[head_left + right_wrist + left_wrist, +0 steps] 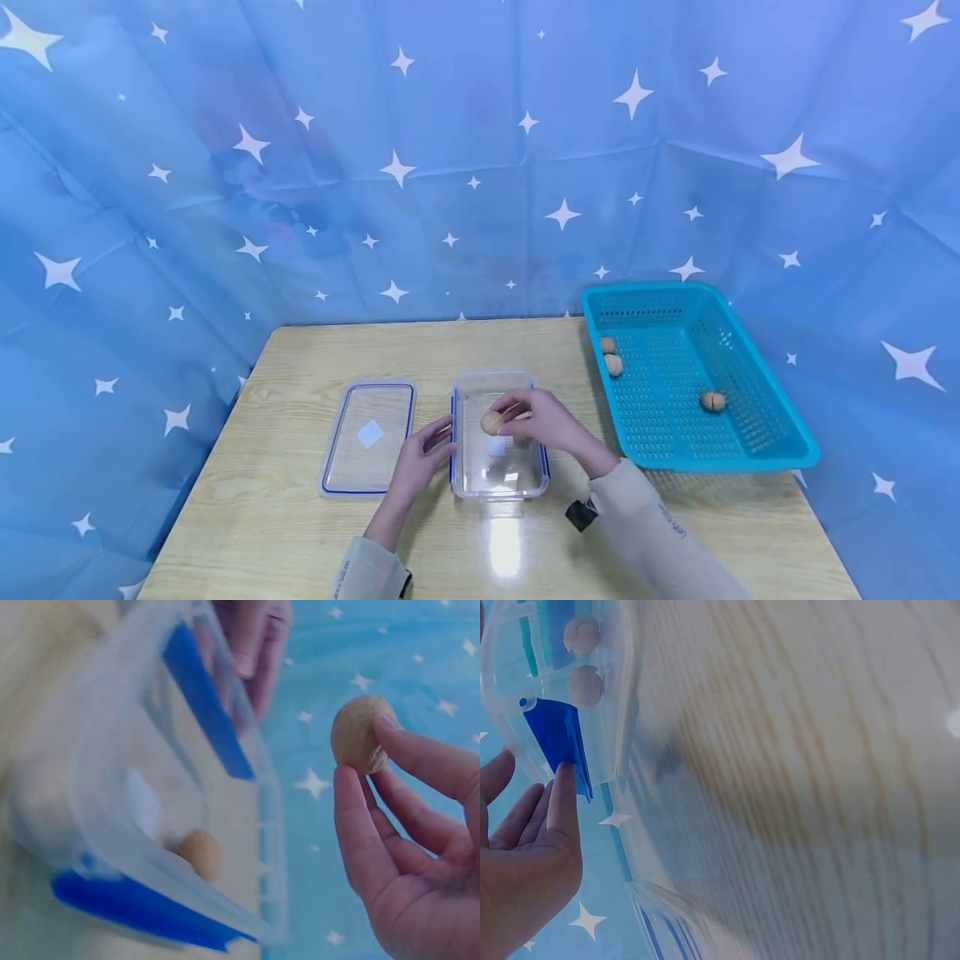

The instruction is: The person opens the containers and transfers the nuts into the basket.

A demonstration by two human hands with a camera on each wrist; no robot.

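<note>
My right hand [551, 423] pinches a walnut [491, 422] between thumb and fingertips, above a clear plastic box [474, 467] with blue latches. In the right wrist view, the held walnut [361, 735] is outlined against the blue cloth, and a second walnut [201, 855] lies inside the box near a latch. My left hand [420, 457] is at the box's left side. The left wrist view has its fairly straight fingers [565, 799] touching a hanging blue latch [559, 739]. Two walnuts show through the box wall there.
The box's clear lid [367, 467], with a blue seal and a white label, lies flat at the left on the wooden table [262, 500]. At the right stands a turquoise basket [660, 425] holding three walnuts. A starry blue cloth [465, 125] hangs behind.
</note>
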